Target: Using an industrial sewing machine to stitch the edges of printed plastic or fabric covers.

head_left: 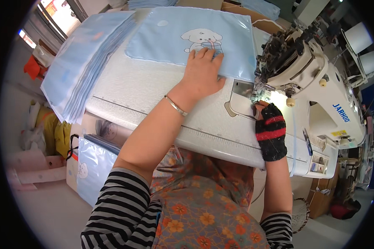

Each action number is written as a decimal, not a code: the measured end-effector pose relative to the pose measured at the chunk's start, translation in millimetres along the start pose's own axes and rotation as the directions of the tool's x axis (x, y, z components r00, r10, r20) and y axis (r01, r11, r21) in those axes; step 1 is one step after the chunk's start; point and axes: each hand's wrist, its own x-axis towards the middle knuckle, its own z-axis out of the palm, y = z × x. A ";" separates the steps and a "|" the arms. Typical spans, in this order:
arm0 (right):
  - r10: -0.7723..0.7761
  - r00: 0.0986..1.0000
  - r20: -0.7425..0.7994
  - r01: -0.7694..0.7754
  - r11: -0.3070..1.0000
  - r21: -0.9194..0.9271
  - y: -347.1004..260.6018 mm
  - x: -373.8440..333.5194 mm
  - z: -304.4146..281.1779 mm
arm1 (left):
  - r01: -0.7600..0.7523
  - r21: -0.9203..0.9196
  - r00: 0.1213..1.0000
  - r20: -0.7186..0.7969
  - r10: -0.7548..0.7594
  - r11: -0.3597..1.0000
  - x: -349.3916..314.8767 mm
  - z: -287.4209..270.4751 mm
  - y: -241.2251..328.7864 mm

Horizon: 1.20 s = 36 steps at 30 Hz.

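Observation:
My left hand [202, 74] lies palm down with its fingers spread on the near edge of a light blue fabric piece [158, 41] printed with a white cartoon puppy [195, 36]. The piece lies nearly flat on the table, its right edge beside the head of a white sewing machine [305, 68]. My right hand [271, 128], in a black and red fingerless glove, is at the metal needle plate [242, 97]. Its bare fingertips are bent together close to the lit needle area. Whatever they may pinch is too small to make out.
A thick stack of light blue pieces [85, 58] overhangs the table's left edge. More blue pieces [91, 166] hang below at the left. A ruler strip [203, 133] runs along the table's front. Dark tweezers [307, 142] lie at the right, above a small compartment [318, 164].

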 end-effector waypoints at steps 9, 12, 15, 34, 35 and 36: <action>0.058 0.998 0.001 -0.058 0.997 0.059 -2.1 9.1 -5.5 | 0.229 -0.176 0.956 -0.145 -0.256 0.957 -21.3 -33.8 -42.2; -0.003 1.000 -0.026 0.000 0.990 -0.139 -7.0 7.0 -3.4 | 0.427 -0.730 0.806 0.040 -0.590 0.534 -73.1 -91.7 -49.8; 0.024 1.000 0.000 -0.023 0.999 0.037 -2.5 3.4 -3.7 | 0.344 -0.937 0.707 0.213 -0.674 0.064 -124.0 -136.8 -47.2; -0.040 0.998 0.057 0.051 0.976 -0.212 82.0 -20.2 23.7 | 0.637 0.185 0.732 0.160 -0.663 0.748 -466.5 -210.0 -45.8; 0.039 0.995 0.095 -0.019 0.978 -0.208 84.6 -21.2 26.5 | 0.737 0.239 0.635 0.073 -0.769 0.632 -489.7 -210.0 -45.8; 0.022 0.980 0.197 -0.021 1.000 -0.009 65.0 -7.1 19.3 | 0.823 0.282 0.520 -0.025 -0.854 0.493 -515.7 -209.7 -42.1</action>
